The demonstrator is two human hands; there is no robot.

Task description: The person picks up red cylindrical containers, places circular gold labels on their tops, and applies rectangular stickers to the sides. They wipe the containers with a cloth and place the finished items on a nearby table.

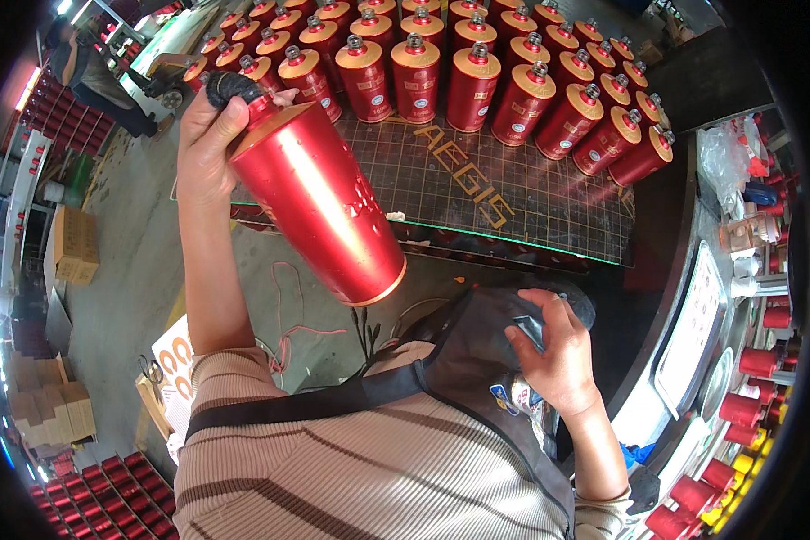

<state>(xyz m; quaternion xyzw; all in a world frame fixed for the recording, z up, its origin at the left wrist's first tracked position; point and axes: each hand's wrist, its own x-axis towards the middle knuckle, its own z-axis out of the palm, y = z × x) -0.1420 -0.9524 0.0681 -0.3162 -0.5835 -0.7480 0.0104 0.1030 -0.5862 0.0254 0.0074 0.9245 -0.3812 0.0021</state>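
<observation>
My left hand (209, 148) is closed around the neck of a red bottle (319, 202), raised at the upper left. The bottle is tilted, its base toward the lower right, with water drops on its glossy side. A dark, wrapped-looking thing (232, 88) covers the bottle's mouth at my fingers; its kind is unclear. My right hand (556, 355) is in front of my dark apron (477, 337), thumb and forefinger apart. A small dark bluish patch shows between them, and I cannot tell whether it is part of the apron.
Rows of similar red bottles (416, 79) stand on a gridded black mat (513, 193) ahead. Cardboard boxes (76, 245) and a pink cord (288, 328) lie to the left. At right, a shelf holds red caps (740, 409). A person (99, 76) is at the far left.
</observation>
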